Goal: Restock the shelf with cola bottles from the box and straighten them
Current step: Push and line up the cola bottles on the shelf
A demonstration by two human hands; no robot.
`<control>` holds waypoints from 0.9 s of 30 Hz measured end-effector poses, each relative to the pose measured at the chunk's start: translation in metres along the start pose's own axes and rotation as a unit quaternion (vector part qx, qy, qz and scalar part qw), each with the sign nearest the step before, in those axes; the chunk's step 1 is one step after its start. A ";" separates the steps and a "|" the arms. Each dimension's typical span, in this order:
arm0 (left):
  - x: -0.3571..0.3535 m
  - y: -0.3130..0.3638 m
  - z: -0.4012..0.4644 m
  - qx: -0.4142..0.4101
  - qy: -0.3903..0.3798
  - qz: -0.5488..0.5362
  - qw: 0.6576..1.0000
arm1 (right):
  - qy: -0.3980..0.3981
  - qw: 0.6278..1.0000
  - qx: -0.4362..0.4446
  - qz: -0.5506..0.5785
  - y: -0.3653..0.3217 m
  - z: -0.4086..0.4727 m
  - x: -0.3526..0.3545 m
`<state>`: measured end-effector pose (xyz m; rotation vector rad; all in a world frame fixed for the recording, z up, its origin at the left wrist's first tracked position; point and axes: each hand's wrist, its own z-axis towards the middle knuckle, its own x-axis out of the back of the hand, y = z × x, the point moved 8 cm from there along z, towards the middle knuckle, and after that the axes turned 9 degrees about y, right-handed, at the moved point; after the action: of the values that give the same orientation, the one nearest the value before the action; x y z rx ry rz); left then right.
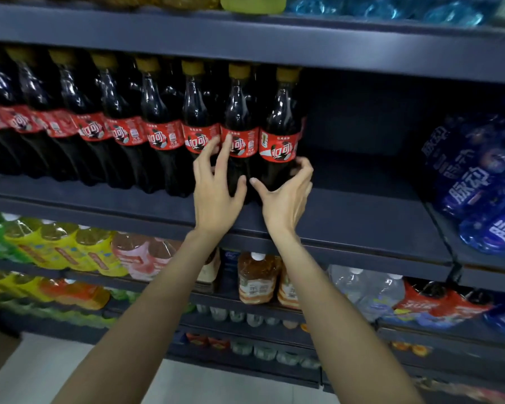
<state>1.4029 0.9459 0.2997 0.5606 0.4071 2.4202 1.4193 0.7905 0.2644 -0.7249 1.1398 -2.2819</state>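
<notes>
Both hands up at the cola shelf, working the right end of the row. Right hand is on the last cola bottle, the end of the line: thumb to the bottle's left, fingers curled round its right side low on the body, below the red label, so it looks like a loose wrap-around grip; how firm the contact is, hard to tell. Left hand is at the second-last bottle: fingers spread and fairly straight, index tip touching the label, thumb lying against the dark lower body, not a closed grip. Both bottles stand upright, long axis vertical, caps near the underside of the shelf above, so there's little headroom for lifting; sliding or twisting looks like the only way to go. The key relation: each bottle sits directly ahead of its hand, and the two bottles are just beside each other, nearly touching. Open shelf space lies to the right of the end bottle, nothing blocking that side until the blue drink packs, well apart. To the left the row of cola is packed tight. Lower shelves hold yellow, pink and orange drinks. No box in view. Likely step: straightening and facing labels forward.
</notes>
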 end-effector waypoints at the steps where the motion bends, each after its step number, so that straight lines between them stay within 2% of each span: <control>1: 0.004 -0.002 0.002 -0.014 0.009 0.006 1.000 | -0.003 1.000 0.003 0.000 0.000 0.000 -0.002; 4: 0.010 -0.001 0.009 -0.055 0.033 0.036 0.997 | -0.039 0.999 0.030 0.004 0.001 0.002 -0.006; 7: 0.001 0.014 0.014 -0.085 0.012 0.049 0.995 | -0.095 0.992 0.077 0.011 0.001 0.002 -0.005; 11: -0.023 0.030 0.014 -0.072 -0.020 0.052 0.996 | -0.166 0.980 0.095 0.049 0.008 0.002 0.003; 20: -0.038 0.027 0.012 -0.062 -0.001 0.097 0.993 | -0.136 0.984 0.116 0.027 0.012 0.008 0.008; 23: -0.042 0.030 0.012 -0.057 0.004 0.106 0.993 | -0.134 0.980 0.136 0.060 0.013 0.024 0.020; 25: -0.043 0.032 0.009 -0.045 0.014 0.119 0.992 | -0.165 0.970 0.165 0.070 0.016 0.035 0.020; 27: -0.041 0.039 0.006 -0.026 0.047 0.131 0.990 | -0.235 0.954 0.172 0.070 0.021 0.039 0.009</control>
<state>1.4162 0.8918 0.3089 0.5037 0.3252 2.7085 1.4419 0.7511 0.2691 -0.9434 0.5382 -1.9644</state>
